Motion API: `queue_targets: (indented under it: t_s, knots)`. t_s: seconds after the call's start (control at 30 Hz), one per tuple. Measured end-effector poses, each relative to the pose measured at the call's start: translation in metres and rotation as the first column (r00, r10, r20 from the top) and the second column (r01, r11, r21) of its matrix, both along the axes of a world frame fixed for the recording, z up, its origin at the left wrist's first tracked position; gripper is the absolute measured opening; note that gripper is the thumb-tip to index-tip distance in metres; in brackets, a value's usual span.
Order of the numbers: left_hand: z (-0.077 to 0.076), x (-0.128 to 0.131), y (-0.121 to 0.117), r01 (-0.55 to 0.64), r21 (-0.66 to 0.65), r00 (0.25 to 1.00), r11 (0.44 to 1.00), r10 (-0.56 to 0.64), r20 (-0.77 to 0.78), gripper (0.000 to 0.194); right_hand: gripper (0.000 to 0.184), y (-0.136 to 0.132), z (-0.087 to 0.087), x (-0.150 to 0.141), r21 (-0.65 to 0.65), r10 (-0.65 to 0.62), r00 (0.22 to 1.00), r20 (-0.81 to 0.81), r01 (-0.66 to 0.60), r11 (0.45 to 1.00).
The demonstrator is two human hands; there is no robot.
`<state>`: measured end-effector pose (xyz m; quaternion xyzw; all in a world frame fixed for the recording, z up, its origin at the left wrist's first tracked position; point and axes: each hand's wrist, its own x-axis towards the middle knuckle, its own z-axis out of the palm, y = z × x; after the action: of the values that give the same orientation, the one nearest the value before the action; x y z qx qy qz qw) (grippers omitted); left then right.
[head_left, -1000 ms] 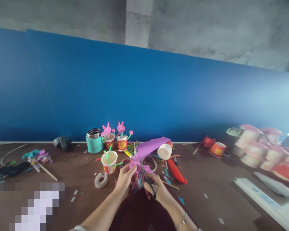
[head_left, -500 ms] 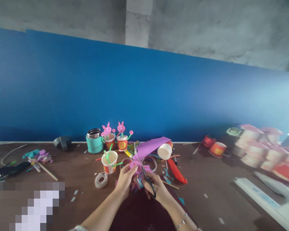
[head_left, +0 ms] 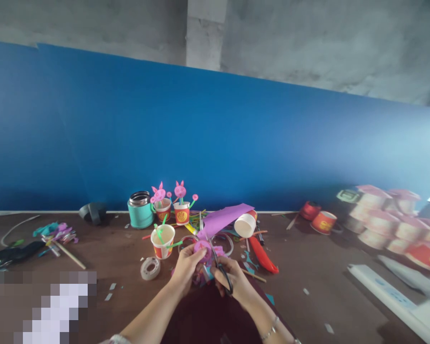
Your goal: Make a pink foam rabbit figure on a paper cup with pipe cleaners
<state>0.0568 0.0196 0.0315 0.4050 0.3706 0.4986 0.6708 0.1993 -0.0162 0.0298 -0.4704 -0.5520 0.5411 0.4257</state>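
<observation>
My left hand (head_left: 186, 267) pinches a round pink paper piece (head_left: 202, 247) between thumb and fingers. Closed around the black handles of a pair of scissors (head_left: 225, 279), my right hand (head_left: 236, 279) keeps the blades against the right side of that piece. Just beyond the blades lies a sheet of purple paper (head_left: 224, 220). Pink and blue scraps are heaped under my hands, partly hidden by them. To the left stands a paper cup with green straws (head_left: 162, 241), and a tape roll (head_left: 151, 268) lies in front of it.
Two cups bearing pink animal faces (head_left: 182, 213) stand at the back beside a turquoise jar (head_left: 141, 212). A white cup (head_left: 246, 224) lies tipped near a red balloon-like piece (head_left: 264, 255). Stacked paper cups (head_left: 386, 220) and a white power strip (head_left: 382, 291) are on the right.
The round pink piece has turned very slightly in my left hand. Both hands and the scissors stay in almost the same place.
</observation>
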Motion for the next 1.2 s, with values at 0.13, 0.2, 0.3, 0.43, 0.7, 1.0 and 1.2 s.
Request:
queue_targets:
  t_s: [0.13, 0.2, 0.3, 0.43, 0.7, 1.0, 1.2]
  knots:
    - [0.000, -0.002, 0.001, 0.027, 0.007, 1.000, 1.000, -0.027, -0.004, 0.036, 0.044, 0.001, 0.001, 0.000, 0.009, 0.025, 0.999, 0.036, -0.025, 1.000]
    - [-0.001, -0.003, 0.003, 0.041, 0.013, 0.999, 0.999, -0.041, -0.007, 0.035, 0.043, 0.001, 0.001, 0.000, 0.023, 0.033, 0.999, 0.034, -0.034, 0.999]
    - [-0.001, -0.005, 0.006, 0.063, 0.020, 0.998, 0.998, -0.063, -0.016, 0.035, 0.042, 0.002, 0.002, 0.002, 0.030, 0.051, 0.998, 0.033, -0.052, 0.998]
    - [0.001, -0.008, 0.009, 0.099, 0.019, 0.995, 0.995, -0.098, -0.034, 0.033, 0.041, 0.002, 0.001, 0.004, 0.023, 0.079, 0.994, 0.074, -0.081, 0.996]
    - [0.004, -0.017, 0.013, 0.169, 0.022, 0.982, 0.985, -0.167, -0.084, 0.031, 0.040, 0.000, 0.002, 0.007, 0.014, 0.088, 0.993, 0.074, -0.089, 0.996]
    - [0.017, -0.026, 0.000, 0.179, 0.021, 0.963, 0.984, -0.171, -0.206, 0.027, 0.038, 0.011, -0.006, 0.010, 0.019, -0.094, 0.992, 0.079, 0.092, 0.996]
    - [0.017, -0.062, -0.017, 0.073, 0.144, 0.829, 0.987, 0.020, -0.560, 0.023, 0.033, 0.010, -0.004, 0.008, -0.009, -0.251, 0.968, 0.030, 0.251, 0.968]
